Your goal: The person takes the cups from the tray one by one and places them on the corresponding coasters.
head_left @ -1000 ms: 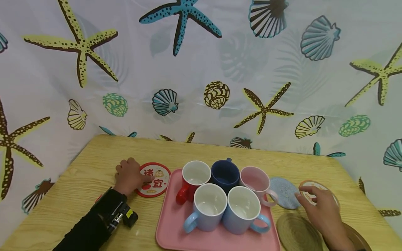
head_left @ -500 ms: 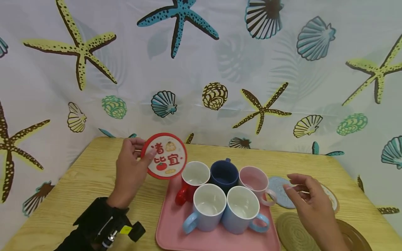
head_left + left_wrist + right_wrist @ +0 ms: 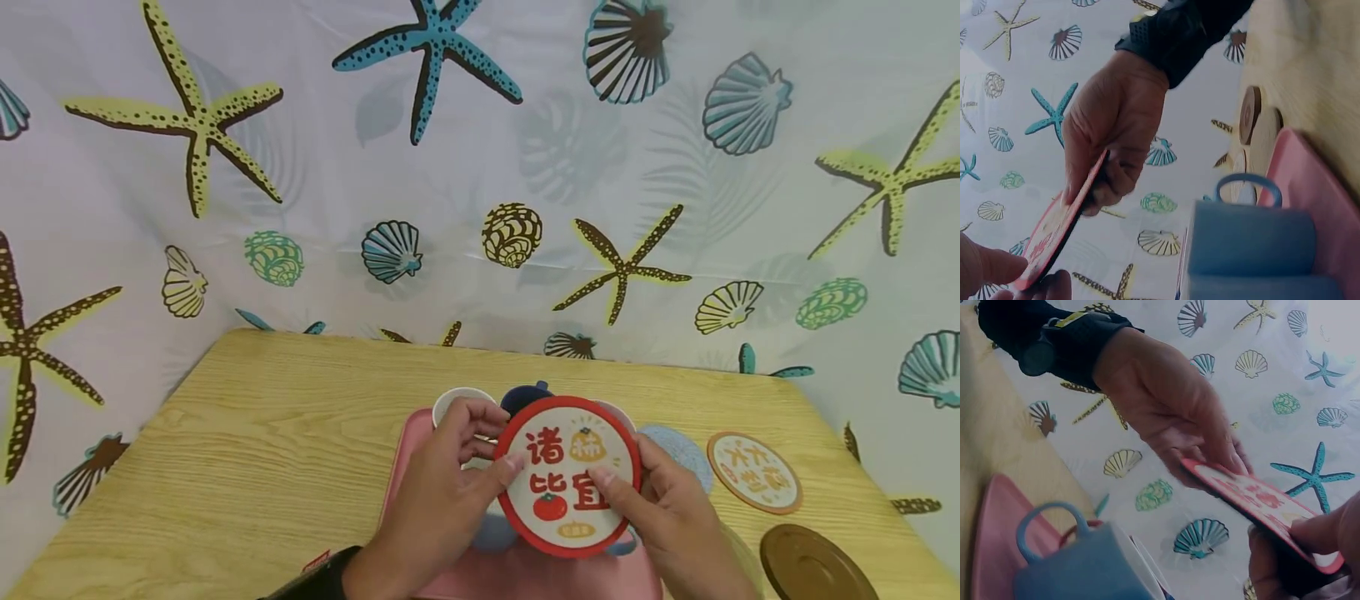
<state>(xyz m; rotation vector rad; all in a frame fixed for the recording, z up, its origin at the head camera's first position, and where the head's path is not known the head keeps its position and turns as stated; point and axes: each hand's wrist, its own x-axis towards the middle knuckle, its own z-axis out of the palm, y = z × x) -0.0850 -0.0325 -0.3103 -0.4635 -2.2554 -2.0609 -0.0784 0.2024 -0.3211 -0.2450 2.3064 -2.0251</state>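
Observation:
Both hands hold a round red-rimmed coaster (image 3: 567, 475) with red characters and a tomato, tilted up above the mugs. My left hand (image 3: 480, 475) pinches its left edge, thumb on the face. My right hand (image 3: 626, 496) pinches its right edge the same way. In the left wrist view the right hand (image 3: 1116, 125) grips the coaster (image 3: 1060, 231) edge-on. The right wrist view has the left hand (image 3: 1166, 406) on the coaster (image 3: 1254, 506). Under it stands a pink tray (image 3: 397, 467) of mugs, mostly hidden.
A white mug rim (image 3: 450, 402) and a navy mug (image 3: 525, 393) peek out behind the coaster; a light blue mug (image 3: 1247, 244) shows from the wrist. Right of the tray lie a blue coaster (image 3: 684, 454), an orange-rimmed coaster (image 3: 753, 471) and a brown disc (image 3: 806, 562).
My left hand lifted the red-rimmed coaster from the table left of the tray and carried it right, over the mugs. My right hand left the coasters at right and took its other edge.

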